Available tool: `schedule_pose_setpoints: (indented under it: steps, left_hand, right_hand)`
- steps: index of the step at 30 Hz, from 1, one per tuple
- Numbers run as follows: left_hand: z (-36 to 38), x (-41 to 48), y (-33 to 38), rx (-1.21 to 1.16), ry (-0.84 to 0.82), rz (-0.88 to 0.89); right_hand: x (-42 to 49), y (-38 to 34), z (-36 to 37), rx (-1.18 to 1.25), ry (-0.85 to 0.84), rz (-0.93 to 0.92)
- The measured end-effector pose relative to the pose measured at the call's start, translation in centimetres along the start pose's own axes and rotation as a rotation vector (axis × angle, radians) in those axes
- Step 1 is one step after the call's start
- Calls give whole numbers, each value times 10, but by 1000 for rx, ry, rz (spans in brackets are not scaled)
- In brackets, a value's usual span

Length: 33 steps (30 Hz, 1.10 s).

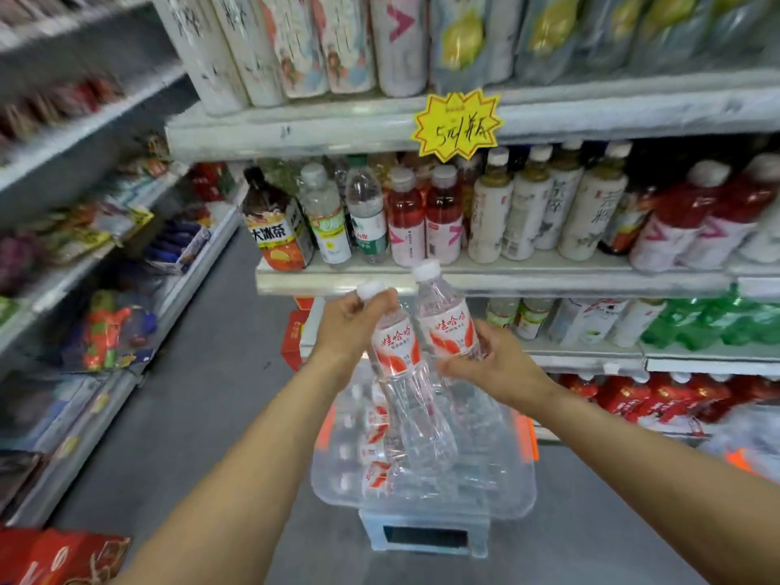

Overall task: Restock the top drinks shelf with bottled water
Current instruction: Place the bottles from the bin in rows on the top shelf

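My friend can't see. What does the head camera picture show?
The left hand grips the left water bottle and the right hand the right water bottle, both over a clear bin of more bottles. Drink shelves stand behind.

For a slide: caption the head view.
Left hand holds one water bottle, right hand a second bottle, above a clear bin.
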<state>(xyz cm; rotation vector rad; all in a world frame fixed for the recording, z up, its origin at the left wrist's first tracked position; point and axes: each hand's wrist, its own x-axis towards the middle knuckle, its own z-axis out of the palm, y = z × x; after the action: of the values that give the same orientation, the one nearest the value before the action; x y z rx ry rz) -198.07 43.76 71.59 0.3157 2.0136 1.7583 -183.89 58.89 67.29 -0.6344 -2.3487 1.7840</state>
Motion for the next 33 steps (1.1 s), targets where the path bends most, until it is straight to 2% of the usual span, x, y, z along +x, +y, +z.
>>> schedule_pose_setpoints:
  steps: [7,15,19,26,33]
  left_hand:
    - [-20,-6,95,35,-11,183]
    - [-63,25,187,186,-146,364]
    - [-85,45,245,175,-205,473]
    - [-133,92,352,162,-137,595]
    - [-174,125,424,150,-179,619]
  right_hand:
    - [-3,-99,-15,-37,119,-204]
    - [17,-200,-18,-29,306,-402]
    - [37,-268,-16,-26,405,-475]
    - [84,-396,-14,5,566,-663]
    - [135,-521,-9,7,593,-799]
